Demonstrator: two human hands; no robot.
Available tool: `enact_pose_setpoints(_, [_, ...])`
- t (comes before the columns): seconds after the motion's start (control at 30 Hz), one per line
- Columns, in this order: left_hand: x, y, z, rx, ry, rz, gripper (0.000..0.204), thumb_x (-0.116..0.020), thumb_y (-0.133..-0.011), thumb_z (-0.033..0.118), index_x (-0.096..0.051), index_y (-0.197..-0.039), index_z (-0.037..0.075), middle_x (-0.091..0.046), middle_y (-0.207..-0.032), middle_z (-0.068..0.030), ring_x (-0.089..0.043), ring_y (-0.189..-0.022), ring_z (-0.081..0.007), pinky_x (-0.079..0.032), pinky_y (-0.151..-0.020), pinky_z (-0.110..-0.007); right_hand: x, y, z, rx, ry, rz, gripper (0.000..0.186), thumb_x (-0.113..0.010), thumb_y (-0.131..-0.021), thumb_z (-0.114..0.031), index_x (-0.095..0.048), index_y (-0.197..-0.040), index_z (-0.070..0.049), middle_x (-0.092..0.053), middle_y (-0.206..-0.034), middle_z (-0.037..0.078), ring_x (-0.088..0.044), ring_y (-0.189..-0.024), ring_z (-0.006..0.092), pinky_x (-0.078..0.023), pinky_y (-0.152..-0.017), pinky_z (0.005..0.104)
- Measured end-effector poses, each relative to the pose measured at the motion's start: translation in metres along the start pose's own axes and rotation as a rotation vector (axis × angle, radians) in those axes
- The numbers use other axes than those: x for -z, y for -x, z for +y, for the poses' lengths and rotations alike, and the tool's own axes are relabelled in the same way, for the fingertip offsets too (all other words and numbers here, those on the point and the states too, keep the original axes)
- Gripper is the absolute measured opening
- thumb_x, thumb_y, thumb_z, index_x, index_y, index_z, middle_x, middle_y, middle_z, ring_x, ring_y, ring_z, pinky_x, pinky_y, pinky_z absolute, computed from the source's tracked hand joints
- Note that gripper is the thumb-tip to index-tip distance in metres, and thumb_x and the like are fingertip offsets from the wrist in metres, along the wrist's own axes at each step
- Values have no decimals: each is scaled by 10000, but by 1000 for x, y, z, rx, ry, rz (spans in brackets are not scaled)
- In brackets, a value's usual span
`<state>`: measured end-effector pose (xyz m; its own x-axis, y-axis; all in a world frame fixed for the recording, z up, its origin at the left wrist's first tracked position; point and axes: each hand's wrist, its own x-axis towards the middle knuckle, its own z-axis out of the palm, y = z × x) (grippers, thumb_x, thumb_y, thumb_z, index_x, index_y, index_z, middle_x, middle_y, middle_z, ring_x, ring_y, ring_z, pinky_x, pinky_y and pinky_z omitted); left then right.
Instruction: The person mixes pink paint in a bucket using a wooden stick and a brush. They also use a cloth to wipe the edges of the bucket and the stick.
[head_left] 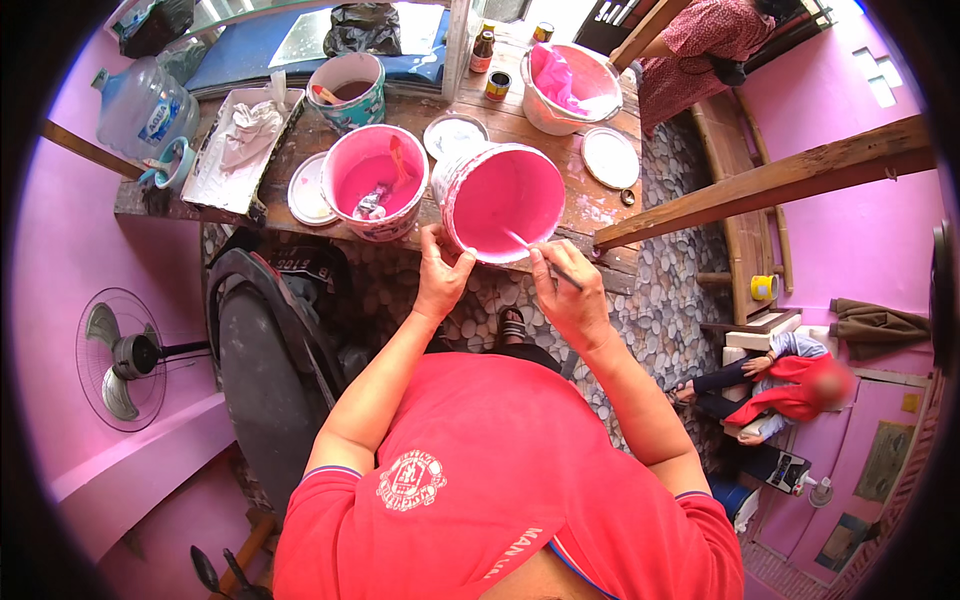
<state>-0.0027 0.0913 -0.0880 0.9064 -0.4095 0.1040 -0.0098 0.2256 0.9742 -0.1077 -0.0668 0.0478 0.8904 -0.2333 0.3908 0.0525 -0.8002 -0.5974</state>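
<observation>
The pink-lined bucket point(512, 192) stands at the bench's point(420, 104) near edge, ahead of and between the left hand point(441, 280), half-curled against its near-left side, firmness of hold undeterminable, and the right hand point(577, 305), pinching a thin stick point(568, 276) angled forward-left into its mouth.

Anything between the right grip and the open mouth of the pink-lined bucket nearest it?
Nothing visible stands in the way: the right grip is beside the near rim of the bucket, and the thin tool it holds reaches over that rim into the open mouth.
</observation>
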Motion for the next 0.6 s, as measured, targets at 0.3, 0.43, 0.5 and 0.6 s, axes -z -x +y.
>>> enact_pose_setpoints(0.3, [-5, 11, -19, 52, 81, 45, 416, -688, -908, 16, -390, -1194, 61, -567, -1064, -38, -581, -951, -104, -503, -870, -279, -1, 0, 4, 17, -30, -44, 73, -645, -949, -45, -666, -998, 5, -674, -910, 162, -676, -813, 353, -547, -704, 420])
enact_pose_setpoints(0.43, [-6, 17, -26, 95, 116, 42, 418, -697, -906, 17, -384, -1179, 65, -566, -1050, -35, -583, -947, -100, -506, -866, -273, -4, 3, 10, -56, -93, 13, 78, -648, -954, -56, -667, -998, 7, -680, -909, 158, -680, -800, 352, -550, -703, 419])
enact_pose_setpoints(0.5, [-7, 20, -28, 102, 122, 55, 416, -697, -908, 18, -384, -1177, 66, -564, -1049, -35, -583, -948, -100, -506, -865, -271, -1, 5, 10, -55, -151, -117, 77, -655, -947, -62, -667, -988, 2, -681, -915, 159, -681, -806, 351, -554, -705, 416])
enact_pose_setpoints(0.6, [-8, 24, -26, 114, 146, 61, 414, -698, -912, 21, -383, -1176, 67, -563, -1048, -34, -581, -951, -100, -505, -864, -269, -3, 2, 23, 13, 38, 3, 71, -658, -941, -67, -667, -982, -10, -670, -890, 152, -673, -787, 349, -554, -690, 414])
